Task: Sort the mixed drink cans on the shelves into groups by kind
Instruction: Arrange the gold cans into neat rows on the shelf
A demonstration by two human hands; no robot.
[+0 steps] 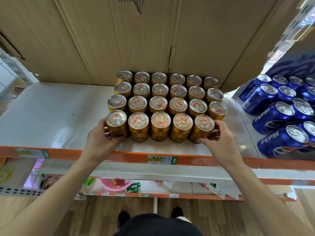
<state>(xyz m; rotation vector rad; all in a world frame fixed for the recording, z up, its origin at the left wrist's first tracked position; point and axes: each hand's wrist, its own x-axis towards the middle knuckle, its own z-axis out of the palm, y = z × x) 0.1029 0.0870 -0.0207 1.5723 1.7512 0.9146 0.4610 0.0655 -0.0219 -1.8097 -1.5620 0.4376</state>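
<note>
Head view: gold cans (160, 103) stand in a tight block, 4 rows, on the white shelf (51, 116), front row near its orange edge. Left hand (100, 138) wraps the front-left can (116, 125) & right hand (219, 138) grips the front-right can (202, 128), fingers curled round each. Blue Pepsi cans (279, 116) sit to the right, cardboard (119, 40) behind.

Left hand (102, 138), right hand (219, 140) both bare, forearms (56, 189) bare right out to frame edges. Black garment (158, 225) bottom centre, can't tell what kind. Black shoes (123, 217) poking out above it.
</note>
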